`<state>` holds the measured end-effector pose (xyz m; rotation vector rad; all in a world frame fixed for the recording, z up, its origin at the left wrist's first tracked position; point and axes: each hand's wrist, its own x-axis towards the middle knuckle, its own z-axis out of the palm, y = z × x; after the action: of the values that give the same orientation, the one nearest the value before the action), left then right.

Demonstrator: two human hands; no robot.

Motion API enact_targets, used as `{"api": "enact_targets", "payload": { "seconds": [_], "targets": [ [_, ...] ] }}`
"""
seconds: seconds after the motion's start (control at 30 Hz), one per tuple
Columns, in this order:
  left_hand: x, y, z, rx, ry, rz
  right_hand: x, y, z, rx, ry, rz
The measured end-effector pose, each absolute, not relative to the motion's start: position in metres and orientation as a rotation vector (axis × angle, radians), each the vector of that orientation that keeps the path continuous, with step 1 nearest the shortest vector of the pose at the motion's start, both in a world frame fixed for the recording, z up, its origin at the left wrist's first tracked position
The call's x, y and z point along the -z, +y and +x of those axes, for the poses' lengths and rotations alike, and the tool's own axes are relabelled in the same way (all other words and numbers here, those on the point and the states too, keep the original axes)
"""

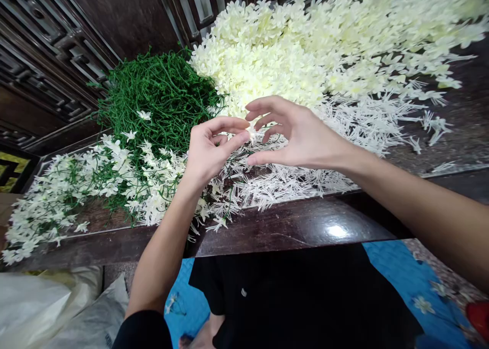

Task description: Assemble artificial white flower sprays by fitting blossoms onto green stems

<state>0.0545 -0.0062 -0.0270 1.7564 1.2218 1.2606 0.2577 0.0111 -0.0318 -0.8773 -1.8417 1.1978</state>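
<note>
My left hand (209,148) pinches a small white artificial flower piece (251,134) between thumb and forefinger. Facing it, my right hand (288,132) curves around the piece with its fingers spread and a gap between thumb and fingertips. Behind my hands spreads a big pile of cream petals (275,63). Thin white spiky pieces (294,183) lie under and right of my right hand. Green plastic stems (156,91) are heaped beyond my left hand. To the left, white flowers on green stems (110,165) lie together.
The dark wooden bench (290,224) has a raised front edge and a carved lattice back (69,38). Pale sacks (42,308) stand at the lower left. A blue mat (401,272) covers the floor, with a fallen flower (423,304) on it.
</note>
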Motion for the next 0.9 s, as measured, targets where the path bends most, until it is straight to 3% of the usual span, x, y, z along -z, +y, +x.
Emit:
{"api": "enact_targets", "payload": {
  "seconds": [0.7,0.9],
  "targets": [
    [0.032,-0.003,0.044,-0.941,1.163,1.753,0.035,0.02,0.261,-1.078,-1.709,-0.89],
    [0.031,-0.003,0.049,-1.092,1.213,1.734,0.032,0.019,0.261,-1.097,-1.706,-0.881]
  ]
}}
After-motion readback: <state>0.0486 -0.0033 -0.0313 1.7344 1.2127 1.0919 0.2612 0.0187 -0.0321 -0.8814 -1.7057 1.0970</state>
